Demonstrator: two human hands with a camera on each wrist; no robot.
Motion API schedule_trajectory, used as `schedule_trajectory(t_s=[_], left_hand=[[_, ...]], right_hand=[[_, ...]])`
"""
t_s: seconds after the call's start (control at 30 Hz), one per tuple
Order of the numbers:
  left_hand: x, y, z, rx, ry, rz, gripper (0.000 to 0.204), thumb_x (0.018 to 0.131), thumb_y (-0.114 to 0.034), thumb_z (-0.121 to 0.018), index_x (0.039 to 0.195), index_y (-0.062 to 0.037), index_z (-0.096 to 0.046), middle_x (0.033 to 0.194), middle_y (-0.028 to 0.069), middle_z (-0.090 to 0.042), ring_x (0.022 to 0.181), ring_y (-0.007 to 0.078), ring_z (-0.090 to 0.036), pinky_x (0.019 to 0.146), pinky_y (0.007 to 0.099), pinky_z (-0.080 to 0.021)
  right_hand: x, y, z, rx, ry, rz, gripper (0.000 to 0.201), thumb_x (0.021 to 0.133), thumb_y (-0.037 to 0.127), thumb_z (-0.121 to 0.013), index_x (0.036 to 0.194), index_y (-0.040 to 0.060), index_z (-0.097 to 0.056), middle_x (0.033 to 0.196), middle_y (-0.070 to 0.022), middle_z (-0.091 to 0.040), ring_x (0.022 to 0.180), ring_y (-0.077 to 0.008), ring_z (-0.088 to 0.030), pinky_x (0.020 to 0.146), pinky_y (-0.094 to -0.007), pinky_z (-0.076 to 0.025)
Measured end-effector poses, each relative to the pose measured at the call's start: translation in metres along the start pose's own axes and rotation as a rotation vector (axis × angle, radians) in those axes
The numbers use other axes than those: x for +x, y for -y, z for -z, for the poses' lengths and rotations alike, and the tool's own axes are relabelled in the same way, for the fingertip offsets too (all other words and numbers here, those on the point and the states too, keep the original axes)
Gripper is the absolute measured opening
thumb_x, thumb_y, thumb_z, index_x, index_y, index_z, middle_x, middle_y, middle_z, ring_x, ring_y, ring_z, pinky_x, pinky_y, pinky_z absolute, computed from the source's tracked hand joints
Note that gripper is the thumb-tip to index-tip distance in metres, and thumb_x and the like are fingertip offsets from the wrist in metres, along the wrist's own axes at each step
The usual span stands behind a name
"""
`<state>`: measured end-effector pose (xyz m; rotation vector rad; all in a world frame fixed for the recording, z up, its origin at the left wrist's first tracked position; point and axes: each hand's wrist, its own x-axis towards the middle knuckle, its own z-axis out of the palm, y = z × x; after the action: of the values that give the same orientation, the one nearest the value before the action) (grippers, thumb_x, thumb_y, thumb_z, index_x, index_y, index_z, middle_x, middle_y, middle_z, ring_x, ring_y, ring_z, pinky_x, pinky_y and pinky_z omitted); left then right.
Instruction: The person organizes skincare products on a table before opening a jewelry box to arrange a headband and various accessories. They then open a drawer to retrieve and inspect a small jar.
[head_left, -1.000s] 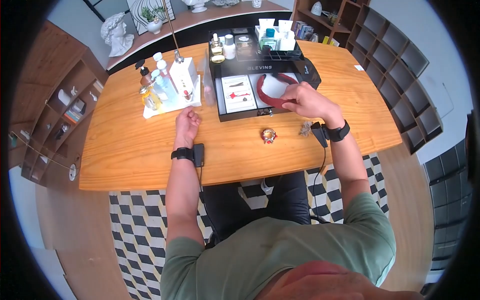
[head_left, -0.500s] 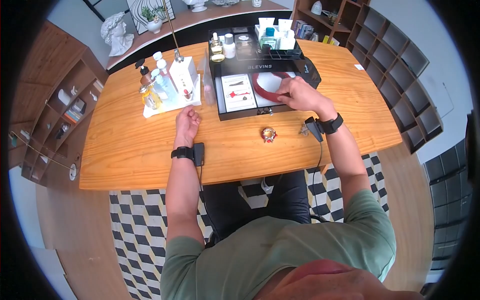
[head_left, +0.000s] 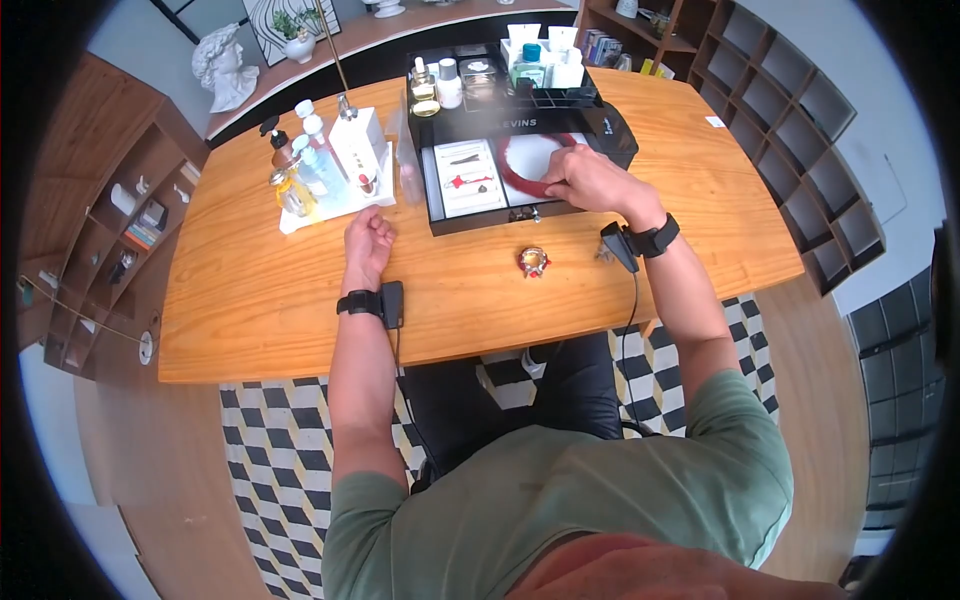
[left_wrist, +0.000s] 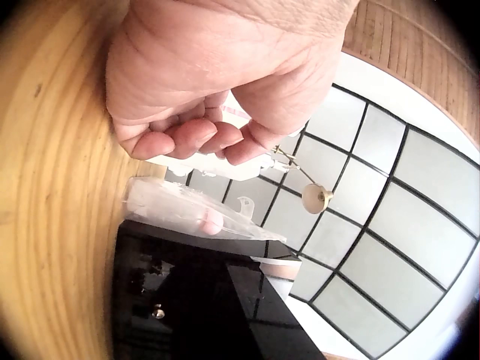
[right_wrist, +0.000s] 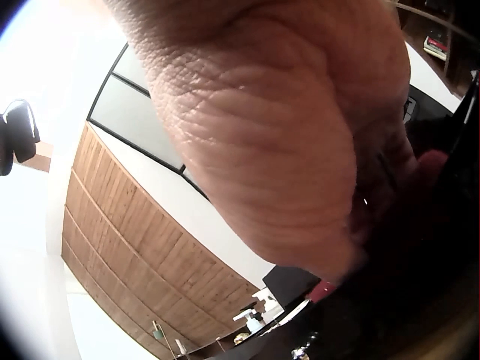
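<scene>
My right hand (head_left: 597, 183) pinches the near end of a dark red headband (head_left: 516, 180). The headband lies within the right compartment of the pulled-out drawer (head_left: 465, 226) of a black cosmetics organizer (head_left: 450, 126). In the right wrist view, the palm covers most of the headband and only bits of red show. Left of the headband, a white tray insert (head_left: 457, 205) carries a red bracelet (head_left: 468, 181) and other small pieces. My left hand (head_left: 369, 243) rests on the table with loosely curled fingers and nothing in them, close to the organizer's left side.
A ring-shaped beaded piece (head_left: 534, 262) lies before the drawer. A small greyish item (head_left: 604, 254) is partly behind the right wrist's camera. Several bottles and a white box (head_left: 357, 143) stand on a white tray (head_left: 300, 222) at left. More bottles (head_left: 449, 86) top the organizer.
My right hand has moved slightly left and turned, bringing the headband further left and lower into the drawer's right compartment. The head view has shifted a little; my left hand stays put.
</scene>
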<state>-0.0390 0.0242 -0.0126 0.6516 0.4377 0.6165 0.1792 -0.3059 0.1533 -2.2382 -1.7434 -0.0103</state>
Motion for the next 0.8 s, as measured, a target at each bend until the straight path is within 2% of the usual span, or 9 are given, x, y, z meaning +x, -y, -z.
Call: schedule_trajectory(t_s=[0.2, 0.27, 0.33, 0.47, 0.6, 0.67, 0.73, 0.8], left_hand=[[-0.002, -0.001, -0.005, 0.031, -0.011, 0.004, 0.006, 0.094, -0.01, -0.061, 0.092, -0.0082, -0.055, 0.068, -0.0017, -0.045, 0.059, 0.0117, -0.044, 0.055, 0.0289, -0.041], [-0.002, -0.002, -0.005, 0.065, 0.0, 0.008, 0.01, 0.096, -0.014, -0.06, 0.091, -0.0121, -0.052, 0.066, -0.0029, -0.044, 0.058, 0.0121, -0.044, 0.057, 0.0292, -0.04], [-0.001, -0.003, -0.005, 0.067, 0.004, 0.011, 0.01, 0.096, -0.014, -0.059, 0.09, -0.0123, -0.052, 0.066, -0.003, -0.044, 0.058, 0.012, -0.044, 0.057, 0.0293, -0.04], [0.0, -0.002, -0.004, 0.077, 0.014, 0.01, 0.01, 0.097, -0.015, -0.059, 0.09, -0.0128, -0.052, 0.065, -0.0034, -0.043, 0.058, 0.0117, -0.044, 0.057, 0.0295, -0.04], [0.002, -0.001, -0.001, 0.03, 0.008, 0.014, 0.006, 0.094, -0.011, -0.06, 0.091, -0.0093, -0.055, 0.067, -0.0023, -0.045, 0.058, 0.0116, -0.044, 0.055, 0.0287, -0.04], [0.003, -0.001, 0.0, 0.025, 0.02, 0.008, 0.007, 0.094, -0.011, -0.061, 0.09, -0.0097, -0.055, 0.066, -0.0026, -0.045, 0.058, 0.0114, -0.044, 0.055, 0.0289, -0.04], [0.001, -0.002, -0.002, 0.037, 0.017, 0.015, 0.009, 0.095, -0.012, -0.06, 0.089, -0.011, -0.053, 0.066, -0.0027, -0.044, 0.058, 0.0119, -0.044, 0.056, 0.0294, -0.04], [0.0, -0.003, -0.004, 0.051, 0.018, 0.022, 0.01, 0.095, -0.013, -0.059, 0.089, -0.0123, -0.051, 0.066, -0.0028, -0.043, 0.058, 0.0123, -0.044, 0.058, 0.0299, -0.04]], right_hand=[[0.005, -0.008, -0.004, -0.054, 0.017, 0.029, 0.011, 0.083, 0.009, -0.074, 0.091, 0.0007, -0.073, 0.09, -0.0169, -0.068, 0.09, -0.0356, -0.065, 0.08, -0.0412, -0.051], [0.007, -0.018, -0.011, -0.093, 0.001, 0.021, 0.011, 0.083, 0.008, -0.073, 0.092, 0.0009, -0.074, 0.091, -0.0172, -0.068, 0.09, -0.0359, -0.065, 0.08, -0.0412, -0.051], [0.008, -0.014, -0.009, -0.087, -0.051, 0.019, 0.013, 0.083, 0.008, -0.073, 0.094, 0.001, -0.074, 0.091, -0.0179, -0.068, 0.09, -0.0363, -0.065, 0.081, -0.0412, -0.051], [0.008, -0.011, -0.002, -0.061, -0.013, -0.005, 0.013, 0.083, 0.007, -0.073, 0.094, -0.0001, -0.074, 0.09, -0.0188, -0.068, 0.089, -0.0366, -0.065, 0.081, -0.0414, -0.052], [0.007, -0.006, 0.004, -0.052, 0.01, 0.011, 0.014, 0.084, 0.007, -0.071, 0.095, -0.0001, -0.074, 0.089, -0.0188, -0.068, 0.089, -0.0369, -0.065, 0.081, -0.0422, -0.052], [0.007, 0.007, 0.017, 0.04, -0.032, 0.069, 0.017, 0.084, 0.004, -0.06, 0.096, 0.0022, -0.072, 0.09, -0.0248, -0.068, 0.092, -0.0452, -0.064, 0.08, -0.0491, -0.052], [0.006, 0.012, 0.022, 0.079, -0.014, 0.045, 0.018, 0.087, 0.006, -0.059, 0.098, 0.0056, -0.073, 0.093, -0.0226, -0.068, 0.091, -0.0438, -0.064, 0.079, -0.0472, -0.051], [0.009, 0.007, 0.022, 0.063, -0.12, 0.129, 0.012, 0.089, 0.007, -0.064, 0.093, -0.0016, -0.072, 0.087, -0.0168, -0.066, 0.081, -0.0361, -0.064, 0.072, -0.0407, -0.051]])
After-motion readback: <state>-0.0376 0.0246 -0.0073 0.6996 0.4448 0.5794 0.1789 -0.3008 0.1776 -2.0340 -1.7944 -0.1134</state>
